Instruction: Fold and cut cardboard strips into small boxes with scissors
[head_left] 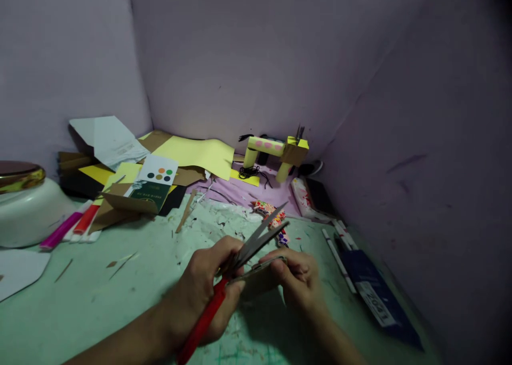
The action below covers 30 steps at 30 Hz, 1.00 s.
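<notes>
Scissors with red handles [204, 319] lie in the grip of my left hand [200, 285], their blades parted and pointing up to the right. A small folded piece of brown cardboard [260, 280] is stretched between my hands, below the blades. My right hand [300, 282] pinches its right end between thumb and fingers. The left thumb touches the other end. Just beyond the blade tips lies a strip of flowered fabric or paper [264, 209]. Further back stands a yellow paper animal figure [269, 146] with pink spots and a boxy brown-and-yellow head.
Yellow paper [200, 154], white sheets and cardboard pieces pile up at the back left, beside a green card [150, 194]. Markers [86, 221] lie near a white rounded container [32, 210]. At right sit a blue packet [380, 295] and a dark phone-like object [320, 196]. Scraps dot the green table [132, 311].
</notes>
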Available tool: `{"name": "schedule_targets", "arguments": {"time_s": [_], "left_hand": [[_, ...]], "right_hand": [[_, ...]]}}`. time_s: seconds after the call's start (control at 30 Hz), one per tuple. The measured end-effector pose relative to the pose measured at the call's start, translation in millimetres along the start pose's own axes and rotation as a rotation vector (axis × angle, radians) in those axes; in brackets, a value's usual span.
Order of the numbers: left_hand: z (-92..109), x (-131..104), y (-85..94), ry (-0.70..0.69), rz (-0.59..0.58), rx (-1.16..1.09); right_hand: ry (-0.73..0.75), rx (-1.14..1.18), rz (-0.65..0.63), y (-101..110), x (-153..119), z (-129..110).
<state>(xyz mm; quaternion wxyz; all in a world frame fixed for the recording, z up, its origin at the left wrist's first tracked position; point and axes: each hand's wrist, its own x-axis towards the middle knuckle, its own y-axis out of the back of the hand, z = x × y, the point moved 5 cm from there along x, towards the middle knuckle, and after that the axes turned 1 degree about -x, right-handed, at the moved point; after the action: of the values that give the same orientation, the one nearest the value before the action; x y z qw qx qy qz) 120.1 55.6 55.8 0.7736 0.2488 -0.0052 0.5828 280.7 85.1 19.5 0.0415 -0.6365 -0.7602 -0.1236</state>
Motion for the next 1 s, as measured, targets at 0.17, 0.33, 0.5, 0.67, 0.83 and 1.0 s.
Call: {"name": "schedule_targets", "arguments": {"time_s": [0.17,0.33,0.5,0.67,0.83,1.0], "left_hand": [[0.6,-2.1,1.2,-0.042,0.013,-0.020],[-2.5,-1.2,0.0,-0.047,0.043,-0.043],[-18.9,5.5,6.2,0.126,0.156,-0.255],[-36.7,11.3,19.0,0.315,0.450,-0.601],[-43.0,9.3,12.1,0.388,0.496,-0.658],[-46.1,9.8,-2.4,0.391,0.357,-0.654]], "right_hand": [[0.037,-0.055,0.040,0.7,-3.8,-1.3],[0.026,-0.044,0.083,0.7,-6.1,-0.9],[-0.088,0.098,0.024,1.9,4.8,4.4],[-0.331,0.569,-0.053,-14.6,6.6,18.0],[-0.424,0.739,-0.147,-39.8,-1.9,20.3],[-0.509,0.691,-0.041,-33.9,-1.0,24.1]]}}
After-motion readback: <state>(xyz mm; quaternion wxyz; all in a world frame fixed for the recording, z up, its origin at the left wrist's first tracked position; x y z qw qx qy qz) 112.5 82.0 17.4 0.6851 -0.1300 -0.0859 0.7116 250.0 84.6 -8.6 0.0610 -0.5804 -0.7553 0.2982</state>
